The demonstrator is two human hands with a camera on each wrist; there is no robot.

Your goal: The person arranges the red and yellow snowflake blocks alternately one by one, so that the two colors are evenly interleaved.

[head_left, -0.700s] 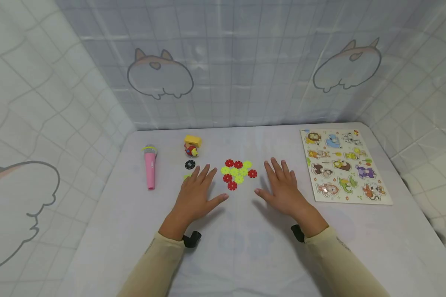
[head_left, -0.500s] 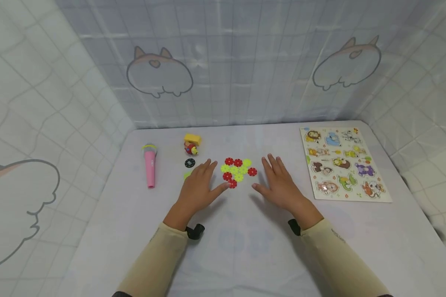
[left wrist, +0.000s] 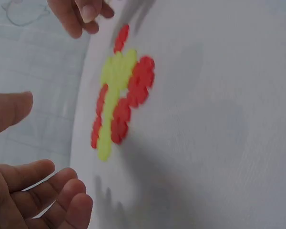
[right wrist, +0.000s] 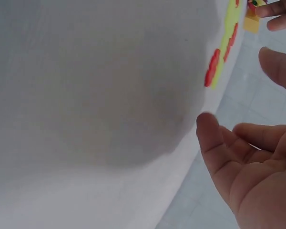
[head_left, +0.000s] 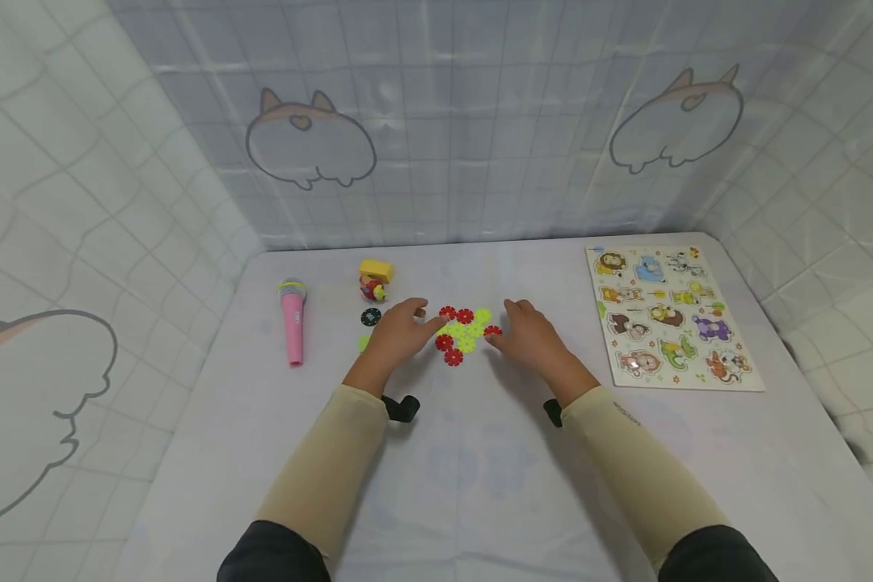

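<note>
head view: the left hand [head_left: 396,333] and right hand [head_left: 525,335] are lying loosely curled, holding nothing, at nine and three o'clock of the flower discs [head_left: 466,332] mid-worktop [head_left: 480,469].

left wrist: discs lying at twelve o'clock of relaxed fingers [left wrist: 43,191].

right wrist: fingers [right wrist: 238,143] are spreading wide, discs at one o'clock.

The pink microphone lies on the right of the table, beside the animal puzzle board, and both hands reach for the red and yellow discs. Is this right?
Not quite. In the head view the pink microphone lies on the left of the table, far from the animal puzzle board. Both hands, left and right, do reach for the red and yellow discs.
</note>
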